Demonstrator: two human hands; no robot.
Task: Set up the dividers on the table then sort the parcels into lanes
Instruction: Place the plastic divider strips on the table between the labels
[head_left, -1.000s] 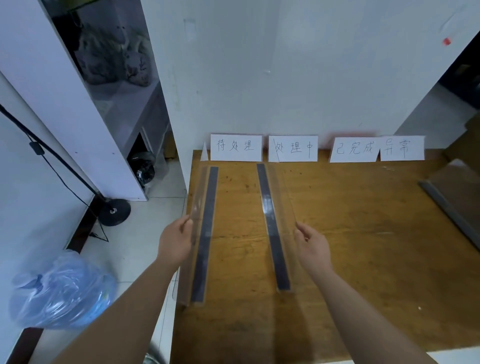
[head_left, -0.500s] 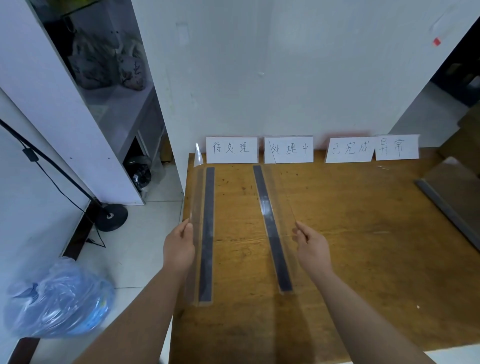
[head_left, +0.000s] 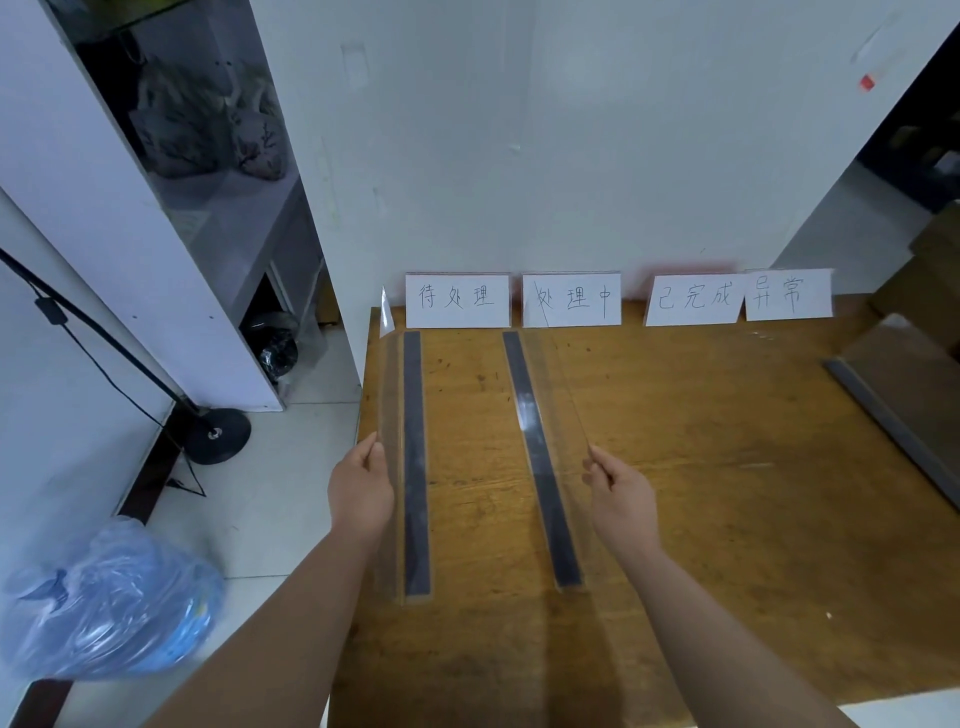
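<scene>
Since a second ago the left divider (head_left: 415, 467) has swung in from the edge, so its near end now lies on the wooden counter (head_left: 727, 519), parallel to its left side. The left hand (head_left: 361, 493) pinches the top edge of this divider's clear plastic wall. The right hand (head_left: 621, 499) pinches the clear wall of the right divider (head_left: 540, 467) with thumb and fingertips. Each divider is a long, flat dark strip with a transparent upright sheet whose outline is hard to trace. Four handwritten paper cards (head_left: 457, 300) stand along the back. A third divider (head_left: 893, 415) is cut off at the right. A crinkled blue plastic bag (head_left: 104, 603) lies blurred on the tiled floor.
</scene>
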